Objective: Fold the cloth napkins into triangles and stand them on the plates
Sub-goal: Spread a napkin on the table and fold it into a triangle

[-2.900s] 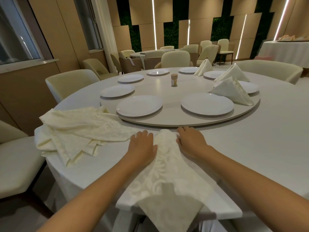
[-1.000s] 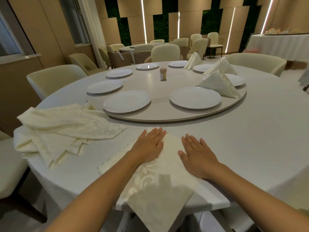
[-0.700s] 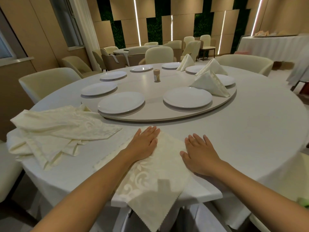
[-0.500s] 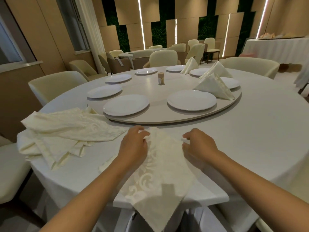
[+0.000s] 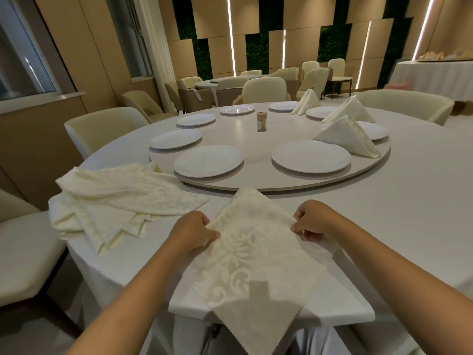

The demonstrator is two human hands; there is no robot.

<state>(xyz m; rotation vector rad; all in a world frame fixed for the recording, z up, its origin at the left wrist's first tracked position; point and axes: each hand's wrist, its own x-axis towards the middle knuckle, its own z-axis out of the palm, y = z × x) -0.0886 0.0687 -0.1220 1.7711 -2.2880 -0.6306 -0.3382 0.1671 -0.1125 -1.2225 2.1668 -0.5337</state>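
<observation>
Off to the left of the big round white table (image 5: 422, 201) lies a messy heap of cream cloth napkins (image 5: 115, 198), not folded yet. Next along, near the table's front edge, the person's left hand (image 5: 190, 233) pinches the left corner of a cream patterned cloth napkin (image 5: 253, 254), fingers curled tight on the cloth. That napkin lies like a diamond, its far tip pointing at the round turning tray (image 5: 256, 139) in the middle of the table, its near tip hanging over the table's edge. The right hand (image 5: 313, 221) pinches the right corner the same way. I think this is the folding step, just starting: the corners are gripped, no triangle made yet. The next move needs one corner carried to meet the corner across from it, edges lined up, then pressed flat. Further right on the tray stands a folded cream napkin triangle (image 5: 348, 139) on a white plate (image 5: 376, 130); the nearer round white plate (image 5: 311, 156) waits bare.
</observation>
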